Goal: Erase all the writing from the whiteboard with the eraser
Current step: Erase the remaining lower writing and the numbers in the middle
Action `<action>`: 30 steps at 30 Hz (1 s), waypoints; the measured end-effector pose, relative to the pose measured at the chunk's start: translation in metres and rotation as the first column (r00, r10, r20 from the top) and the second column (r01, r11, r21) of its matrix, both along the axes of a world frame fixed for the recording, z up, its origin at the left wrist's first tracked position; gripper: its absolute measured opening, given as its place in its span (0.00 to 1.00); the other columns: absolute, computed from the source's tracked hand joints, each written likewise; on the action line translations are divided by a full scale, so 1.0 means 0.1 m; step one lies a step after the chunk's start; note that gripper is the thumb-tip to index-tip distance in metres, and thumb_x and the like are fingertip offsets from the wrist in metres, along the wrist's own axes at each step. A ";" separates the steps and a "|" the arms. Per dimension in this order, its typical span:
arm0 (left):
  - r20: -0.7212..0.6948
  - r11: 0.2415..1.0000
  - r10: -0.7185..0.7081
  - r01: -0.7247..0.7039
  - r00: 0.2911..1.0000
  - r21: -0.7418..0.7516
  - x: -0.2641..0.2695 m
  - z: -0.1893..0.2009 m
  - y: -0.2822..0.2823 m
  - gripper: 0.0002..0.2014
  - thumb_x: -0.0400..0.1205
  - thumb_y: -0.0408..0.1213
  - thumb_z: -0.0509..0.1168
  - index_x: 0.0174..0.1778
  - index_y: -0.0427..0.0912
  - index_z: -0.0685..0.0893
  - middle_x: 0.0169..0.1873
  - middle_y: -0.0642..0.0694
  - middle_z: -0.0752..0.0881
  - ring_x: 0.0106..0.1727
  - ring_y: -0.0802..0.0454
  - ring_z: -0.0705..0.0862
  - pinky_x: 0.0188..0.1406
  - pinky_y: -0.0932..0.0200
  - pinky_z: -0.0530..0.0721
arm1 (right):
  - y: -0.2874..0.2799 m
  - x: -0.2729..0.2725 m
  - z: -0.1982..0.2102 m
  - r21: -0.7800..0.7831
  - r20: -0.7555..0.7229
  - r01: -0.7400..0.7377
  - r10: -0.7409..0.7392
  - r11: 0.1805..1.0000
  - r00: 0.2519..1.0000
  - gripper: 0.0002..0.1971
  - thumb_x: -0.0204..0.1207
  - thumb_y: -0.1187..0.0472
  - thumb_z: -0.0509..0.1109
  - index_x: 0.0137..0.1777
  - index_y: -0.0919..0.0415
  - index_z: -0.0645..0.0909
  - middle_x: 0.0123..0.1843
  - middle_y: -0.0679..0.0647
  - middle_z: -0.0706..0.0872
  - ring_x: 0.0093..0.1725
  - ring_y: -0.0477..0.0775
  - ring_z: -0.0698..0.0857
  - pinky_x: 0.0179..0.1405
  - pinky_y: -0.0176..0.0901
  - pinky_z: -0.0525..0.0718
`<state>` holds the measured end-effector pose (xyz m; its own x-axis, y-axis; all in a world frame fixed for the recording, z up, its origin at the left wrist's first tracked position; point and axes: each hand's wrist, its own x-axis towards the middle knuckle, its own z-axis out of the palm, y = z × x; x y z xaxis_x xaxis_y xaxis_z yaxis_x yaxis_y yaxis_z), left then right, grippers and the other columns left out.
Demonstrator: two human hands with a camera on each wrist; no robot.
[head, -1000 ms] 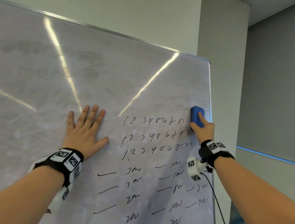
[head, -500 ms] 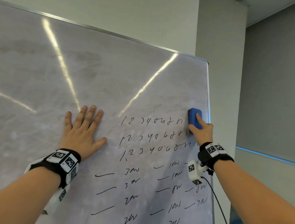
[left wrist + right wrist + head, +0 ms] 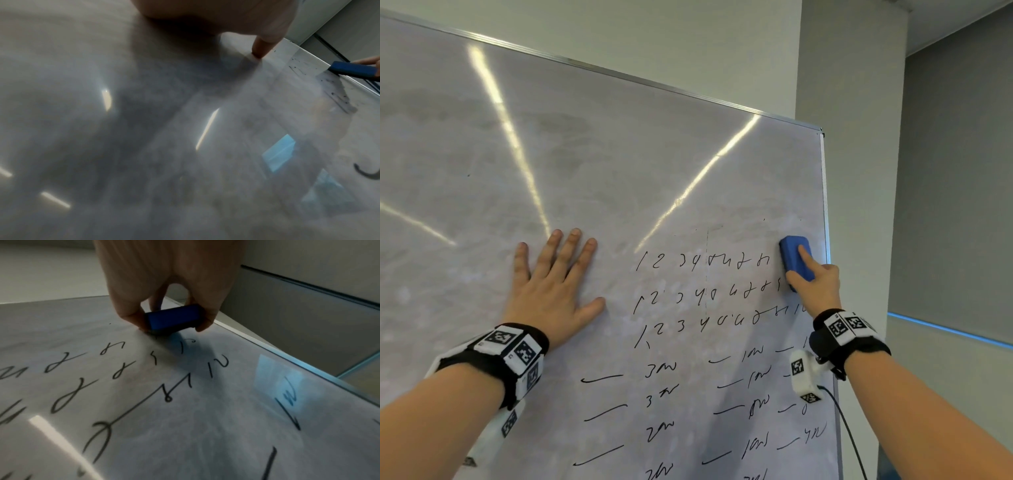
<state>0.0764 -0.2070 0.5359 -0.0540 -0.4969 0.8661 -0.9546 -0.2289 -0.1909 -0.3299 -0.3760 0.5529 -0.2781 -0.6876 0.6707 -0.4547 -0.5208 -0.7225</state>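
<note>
Your right hand (image 3: 816,286) grasps the eraser (image 3: 796,260) at the whiteboard's (image 3: 619,164) three o'clock edge; your left hand (image 3: 551,287) lies flat, released

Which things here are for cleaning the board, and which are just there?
For the job:
- whiteboard
- black writing
- blue eraser, gripped by the right hand
- left hand, flat on the whiteboard

Just there:
- pillar
- grey blind
- cable

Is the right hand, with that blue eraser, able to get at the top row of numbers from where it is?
Probably yes: the right hand holds the eraser at that row's right end, nothing between.
</note>
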 end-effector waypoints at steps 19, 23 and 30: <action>0.011 1.000 0.026 -0.026 1.000 -0.002 0.01 -0.01 -0.02 0.44 0.71 0.67 0.51 0.82 0.48 0.56 0.81 0.44 0.59 0.82 0.44 0.51 0.76 0.38 0.34 | 0.59 0.94 0.24 -0.090 -0.167 -0.179 0.162 0.980 0.973 0.33 0.74 0.54 0.70 0.78 0.41 0.63 0.56 0.54 0.62 0.58 0.57 0.69 0.62 0.38 0.67; 0.012 1.000 0.018 -0.018 1.000 -0.005 0.02 0.00 -0.02 0.44 0.71 0.67 0.50 0.82 0.48 0.56 0.81 0.44 0.59 0.82 0.43 0.52 0.76 0.38 0.34 | 0.71 1.06 0.20 -0.126 -0.401 -0.230 0.162 0.965 0.901 0.32 0.75 0.55 0.70 0.77 0.39 0.63 0.54 0.53 0.62 0.56 0.57 0.67 0.65 0.42 0.69; 0.012 1.000 0.029 -0.029 0.999 -0.001 0.02 -0.01 -0.03 0.44 0.71 0.66 0.51 0.82 0.48 0.57 0.81 0.44 0.59 0.82 0.43 0.52 0.76 0.36 0.35 | 0.75 1.04 0.34 -0.080 -0.257 -0.107 0.083 0.991 0.963 0.32 0.76 0.54 0.69 0.79 0.42 0.62 0.55 0.55 0.62 0.59 0.59 0.66 0.59 0.38 0.66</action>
<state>0.0782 -0.2103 0.5351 -0.0498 -0.4975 0.8660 -0.9451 -0.2570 -0.2020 -0.2260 -0.3006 0.5865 -0.0281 -0.6347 0.7723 -0.5610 -0.6294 -0.5377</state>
